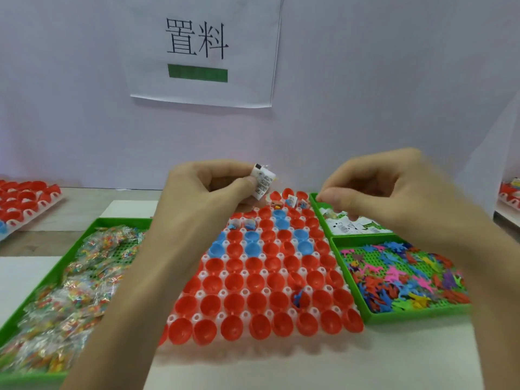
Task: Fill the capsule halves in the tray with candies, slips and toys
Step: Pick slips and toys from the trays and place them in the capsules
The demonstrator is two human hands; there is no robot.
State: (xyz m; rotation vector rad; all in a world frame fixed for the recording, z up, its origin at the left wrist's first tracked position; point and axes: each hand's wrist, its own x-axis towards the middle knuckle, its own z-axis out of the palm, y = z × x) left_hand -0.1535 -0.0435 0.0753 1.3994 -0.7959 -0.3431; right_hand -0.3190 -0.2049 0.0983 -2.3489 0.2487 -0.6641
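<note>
The left hand (208, 187) is gripping a small wad of slips (263, 182) between thumb and curled fingers, holding it above the far end of the tray (222, 293). The right hand (374, 190) is hovering beside it over the slip bin (320, 215) with its fingertips drawn together; blur is hiding whether a slip is pinched there, so I cannot tell. To my eye the step is dealing slips out, one per half. Doing it well is looking like a matter of the right hand peeling a single slip off the wad, dropping it squarely into a half rather than onto the white posts between, and working along a row so none is getting skipped or doubled. As for the containers, at the left the candy bin (121, 220) is lying heaped with clear packets of candies (70, 291). The tray in the middle is carrying rows of halves (259, 302), mostly red with a few blue, and nearly all are sitting bare. Only a handful in the far rows are showing anything inside, and one toward the near right is holding a blue toy (298, 298). The slip bin is holding loose printed slips, and right against its near side the toy bin (416, 312) is brimming with toys (399, 277) in many colours.
</note>
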